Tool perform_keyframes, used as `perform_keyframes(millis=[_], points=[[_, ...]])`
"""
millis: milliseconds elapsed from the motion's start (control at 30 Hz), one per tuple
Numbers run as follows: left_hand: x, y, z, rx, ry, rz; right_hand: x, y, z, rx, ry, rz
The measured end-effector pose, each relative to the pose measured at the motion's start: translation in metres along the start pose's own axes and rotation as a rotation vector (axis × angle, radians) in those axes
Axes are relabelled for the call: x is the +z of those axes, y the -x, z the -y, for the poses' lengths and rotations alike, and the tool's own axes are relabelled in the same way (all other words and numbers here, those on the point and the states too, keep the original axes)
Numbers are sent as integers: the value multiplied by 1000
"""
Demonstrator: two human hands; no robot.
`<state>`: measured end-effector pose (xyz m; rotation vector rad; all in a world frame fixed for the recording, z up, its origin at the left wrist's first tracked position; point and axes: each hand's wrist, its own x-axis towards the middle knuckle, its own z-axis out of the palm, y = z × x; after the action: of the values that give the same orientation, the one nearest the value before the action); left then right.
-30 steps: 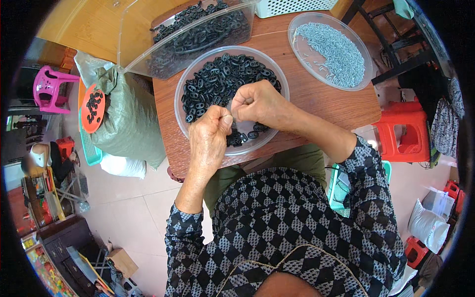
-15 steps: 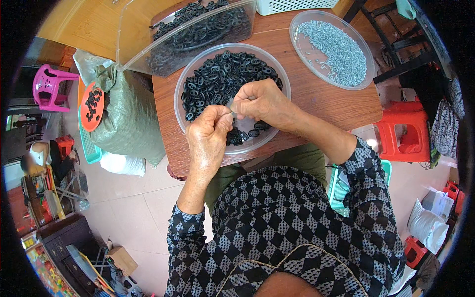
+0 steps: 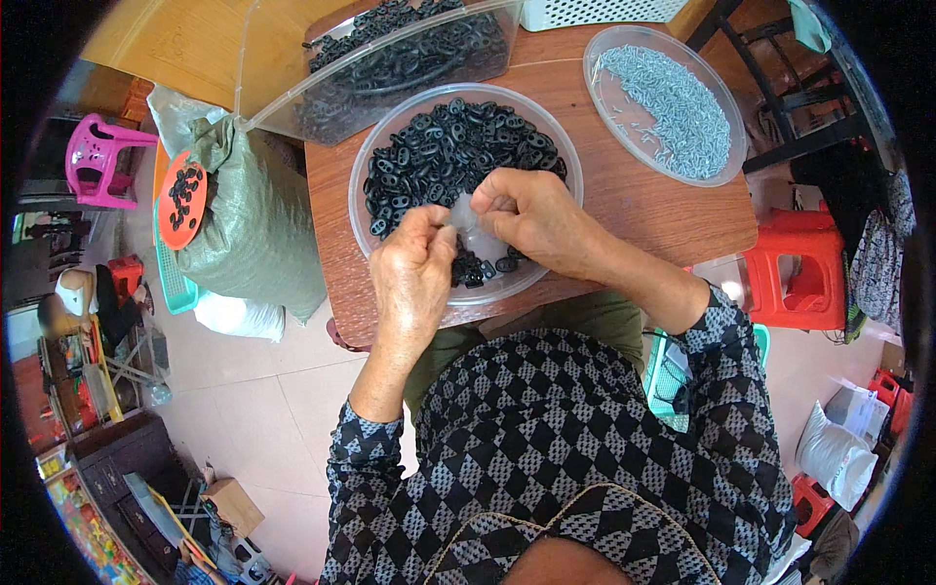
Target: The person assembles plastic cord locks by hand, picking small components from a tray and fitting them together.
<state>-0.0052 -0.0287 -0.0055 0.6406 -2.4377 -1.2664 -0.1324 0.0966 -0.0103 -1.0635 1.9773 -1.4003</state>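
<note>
My left hand (image 3: 414, 268) and my right hand (image 3: 531, 216) meet over the near part of a clear round bowl (image 3: 390, 146) holding many small black plastic rings (image 3: 439, 146). Both hands pinch at something small between their fingertips; it is too small and hidden to make out. The bowl stands on a brown wooden table (image 3: 634, 210). Behind it a clear rectangular tub (image 3: 390, 58) holds more black parts. To the right a second round clear bowl (image 3: 600, 73) holds small grey pieces (image 3: 673, 107).
A green woven sack (image 3: 249, 229) leans at the table's left with an orange lid (image 3: 182, 195) of black rings on it. A pink stool (image 3: 97, 161) stands far left, a red stool (image 3: 795, 268) at right. A white basket (image 3: 595, 12) sits at the table's back.
Both hands have stayed over the near side of the bowl; the fingertips have shifted slightly against each other.
</note>
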Motion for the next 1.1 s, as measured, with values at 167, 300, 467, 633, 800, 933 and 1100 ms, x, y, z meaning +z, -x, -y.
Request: perform_keyframes(millis=[167, 300, 467, 633, 800, 933, 1100], points=[[-15, 3, 4, -155, 337, -21, -8, 0, 2, -148, 169, -77], [-20, 6, 10, -163, 441, -18, -11, -2, 0, -251, 281, -110], [-20, 10, 12, -161, 449, -47, -5, -8, -8, -393, 480, -27], [-15, 11, 12, -146, 457, -89, 14, -17, -6, -336, 707, 215], [-19, 8, 6, -217, 585, -108, 26, -24, -10, -351, 805, 275], [-19, 6, 8, -232, 608, -85, 21, -23, -12, -316, 755, 207], [-20, 8, 10, -194, 625, -89, 14, -20, -8, -402, 703, 116]])
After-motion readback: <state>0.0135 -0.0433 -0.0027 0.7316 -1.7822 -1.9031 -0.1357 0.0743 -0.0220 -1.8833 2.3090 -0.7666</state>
